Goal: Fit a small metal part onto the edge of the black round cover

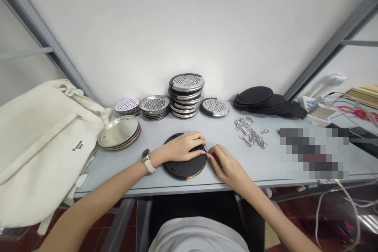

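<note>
A round black disc [177,169] lies near the front edge of the table, with a dark rim and a thin coloured strip at its lower right edge. My left hand [186,147] rests flat across it, fingers stretched toward its right side. At the disc's right edge, my right hand [223,161] has its thumb and forefinger pinched on a small metal clip [206,149], mostly hidden by the fingertips. A pile of similar small metal clips [251,133] is spread behind my right hand.
Stacked perforated metal discs [186,102], one single perforated disc [216,107], grater discs [154,105] and plain metal lids [118,132] stand along the back and left. Black discs [255,96] are piled at the right. A cream bag [47,145] leans at the left; cables [348,212] hang at the right.
</note>
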The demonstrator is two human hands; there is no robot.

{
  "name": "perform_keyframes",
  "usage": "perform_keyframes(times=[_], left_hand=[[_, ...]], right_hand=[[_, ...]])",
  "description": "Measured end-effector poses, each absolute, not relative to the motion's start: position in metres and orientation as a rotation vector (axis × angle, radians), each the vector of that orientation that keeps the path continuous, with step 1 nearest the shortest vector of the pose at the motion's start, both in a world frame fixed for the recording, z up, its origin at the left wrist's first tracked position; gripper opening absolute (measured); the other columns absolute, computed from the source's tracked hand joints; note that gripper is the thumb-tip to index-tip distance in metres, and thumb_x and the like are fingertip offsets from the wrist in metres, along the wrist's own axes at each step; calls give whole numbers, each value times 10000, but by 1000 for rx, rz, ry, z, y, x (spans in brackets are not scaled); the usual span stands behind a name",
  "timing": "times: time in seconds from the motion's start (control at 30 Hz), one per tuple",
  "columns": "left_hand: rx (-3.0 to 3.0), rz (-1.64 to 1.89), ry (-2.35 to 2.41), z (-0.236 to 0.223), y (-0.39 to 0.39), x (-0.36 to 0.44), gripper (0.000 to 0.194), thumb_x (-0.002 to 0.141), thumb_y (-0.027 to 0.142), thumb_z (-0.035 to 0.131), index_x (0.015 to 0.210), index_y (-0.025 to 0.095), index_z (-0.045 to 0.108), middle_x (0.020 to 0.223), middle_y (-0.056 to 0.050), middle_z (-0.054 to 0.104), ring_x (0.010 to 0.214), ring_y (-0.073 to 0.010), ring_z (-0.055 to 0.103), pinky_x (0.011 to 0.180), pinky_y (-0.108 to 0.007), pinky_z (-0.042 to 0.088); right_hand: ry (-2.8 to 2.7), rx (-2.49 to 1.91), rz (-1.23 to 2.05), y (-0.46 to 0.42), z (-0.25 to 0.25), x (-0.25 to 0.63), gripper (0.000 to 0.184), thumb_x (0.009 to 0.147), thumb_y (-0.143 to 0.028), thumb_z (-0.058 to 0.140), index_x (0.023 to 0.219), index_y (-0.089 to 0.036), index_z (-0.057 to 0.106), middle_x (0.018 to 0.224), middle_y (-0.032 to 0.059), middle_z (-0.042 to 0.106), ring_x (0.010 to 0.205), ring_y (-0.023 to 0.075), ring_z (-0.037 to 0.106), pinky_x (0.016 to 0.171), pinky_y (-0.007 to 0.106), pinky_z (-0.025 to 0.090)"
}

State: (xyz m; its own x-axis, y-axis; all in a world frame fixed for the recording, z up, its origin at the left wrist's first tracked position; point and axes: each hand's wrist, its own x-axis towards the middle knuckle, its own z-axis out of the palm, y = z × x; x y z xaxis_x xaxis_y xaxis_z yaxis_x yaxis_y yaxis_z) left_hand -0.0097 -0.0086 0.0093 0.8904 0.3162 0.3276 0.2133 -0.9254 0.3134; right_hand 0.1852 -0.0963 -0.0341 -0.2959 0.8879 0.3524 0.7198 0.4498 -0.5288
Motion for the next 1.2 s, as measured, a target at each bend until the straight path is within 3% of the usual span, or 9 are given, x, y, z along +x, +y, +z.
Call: perform_keyframes(times=[0.27, 0.67, 1.2], left_hand=[[2781, 538, 392, 10, -8, -10, 225, 927, 273, 488, 1097, 152, 573, 1081, -103, 578, 1017, -219, 530, 956, -364, 407], [2791, 530, 386, 11, -8, -10, 208, 923, 261, 490, 1079, 153, 577, 1081, -102, 582, 1016, -216, 536, 958, -367, 405], [2816, 526, 383, 10, -8, -10, 205, 930, 265, 475, 1068, 150, 573, 1069, -109, 585, 999, -221, 539, 939, -368, 409]], right_hand=[[-2111, -1359, 359, -95, -33, 186, 195, 990, -212, 278, 879, -208, 438, 852, 57, 506, 783, 197, 506, 736, 350, 441], [-2073, -1342, 384, -96, -35, 185, 98, 961, -245, 403, 918, -206, 482, 870, 47, 513, 794, 187, 533, 725, 329, 447], [-2150, -1363, 361, -94, -34, 186, 166, 985, -243, 320, 874, -213, 439, 844, 53, 510, 781, 203, 512, 736, 352, 443]])
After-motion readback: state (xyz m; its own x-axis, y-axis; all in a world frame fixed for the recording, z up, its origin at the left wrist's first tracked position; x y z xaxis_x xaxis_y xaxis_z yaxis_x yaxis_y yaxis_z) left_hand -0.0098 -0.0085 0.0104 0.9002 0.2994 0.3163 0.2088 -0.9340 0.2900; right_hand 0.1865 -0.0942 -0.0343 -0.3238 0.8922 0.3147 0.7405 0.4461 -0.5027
